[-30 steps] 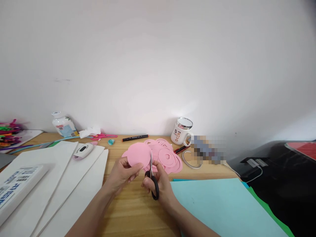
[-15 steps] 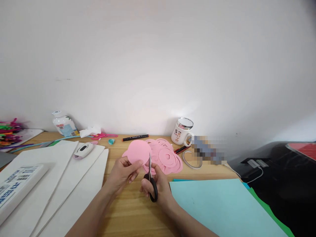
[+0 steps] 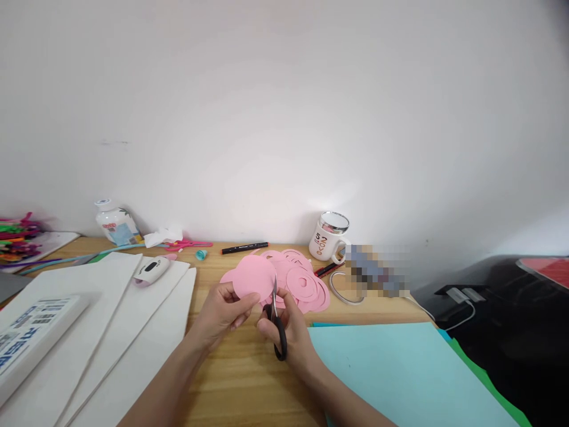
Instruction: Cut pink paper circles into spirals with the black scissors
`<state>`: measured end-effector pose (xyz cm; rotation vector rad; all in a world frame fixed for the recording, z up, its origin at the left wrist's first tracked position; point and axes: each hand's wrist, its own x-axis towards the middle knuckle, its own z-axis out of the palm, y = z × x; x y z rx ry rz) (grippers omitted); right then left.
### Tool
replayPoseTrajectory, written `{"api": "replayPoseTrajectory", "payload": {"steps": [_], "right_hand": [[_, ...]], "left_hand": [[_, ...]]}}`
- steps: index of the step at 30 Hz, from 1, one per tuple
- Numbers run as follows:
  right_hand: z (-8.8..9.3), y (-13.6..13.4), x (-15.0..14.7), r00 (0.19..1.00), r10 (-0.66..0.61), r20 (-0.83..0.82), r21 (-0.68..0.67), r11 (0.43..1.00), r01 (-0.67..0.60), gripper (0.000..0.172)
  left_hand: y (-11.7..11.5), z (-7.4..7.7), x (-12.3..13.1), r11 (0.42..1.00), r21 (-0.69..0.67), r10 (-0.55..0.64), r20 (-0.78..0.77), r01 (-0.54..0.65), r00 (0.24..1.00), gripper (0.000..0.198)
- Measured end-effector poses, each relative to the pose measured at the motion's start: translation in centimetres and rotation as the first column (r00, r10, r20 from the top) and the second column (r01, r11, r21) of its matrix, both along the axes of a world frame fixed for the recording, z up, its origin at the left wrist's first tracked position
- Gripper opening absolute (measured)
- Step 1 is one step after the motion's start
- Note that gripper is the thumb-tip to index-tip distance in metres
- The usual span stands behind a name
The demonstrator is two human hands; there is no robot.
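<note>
Between the thumb and fingers of my left hand (image 3: 229, 309) is a round pink paper disc (image 3: 254, 277), held up at a tilt. My right hand (image 3: 288, 329) has its fingers in the black handles of a pair of scissors (image 3: 279, 332). The blades point away from me, at the right edge of the disc, and look nearly closed. Behind the disc lies a pile of pink paper cut-outs (image 3: 304, 281), rings and rounds overlapping on the wooden table (image 3: 249, 379). The disc hides part of this pile.
A white mug (image 3: 329, 237) stands near the wall, beside a cable loop (image 3: 347, 290). A black marker (image 3: 245, 248) and pink scissors (image 3: 189, 244) lie at the back. White sheets (image 3: 146, 332) with a box (image 3: 35, 332) cover the left; light blue paper (image 3: 391, 367) covers the right.
The disc and my left hand have shifted slightly right and down. The scissors have moved a little to the right, their blades still at the disc's right edge.
</note>
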<state>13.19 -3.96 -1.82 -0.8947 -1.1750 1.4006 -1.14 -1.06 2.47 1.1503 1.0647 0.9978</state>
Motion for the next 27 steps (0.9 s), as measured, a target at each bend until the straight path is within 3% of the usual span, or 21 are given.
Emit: {"api": "replayPoseTrajectory", "payload": {"steps": [10, 16, 20, 27], "right_hand": [[-0.27, -0.01, -0.20, 0.999, -0.017, 0.051, -0.051, 0.998, 0.020, 0.053], [-0.58, -0.29, -0.61, 0.998, -0.003, 0.059, -0.063, 0.998, 0.007, 0.050], [-0.56, -0.33, -0.64, 0.998, 0.014, 0.067, -0.067, 0.998, -0.010, 0.046], [-0.07, 0.11, -0.06, 0.998, 0.020, -0.052, -0.017, 1.000, -0.021, 0.057]], "left_hand": [[0.16, 0.06, -0.20, 0.999, 0.035, 0.018, 0.042, -0.019, 0.999, 0.037], [0.17, -0.14, -0.02, 0.999, -0.026, 0.027, 0.107, -0.024, 0.994, 0.036], [0.18, -0.44, -0.10, 0.999, -0.023, 0.026, 0.066, -0.025, 0.998, 0.038], [0.00, -0.01, -0.23, 1.000, -0.007, -0.003, 0.005, 0.003, 1.000, 0.040]]}}
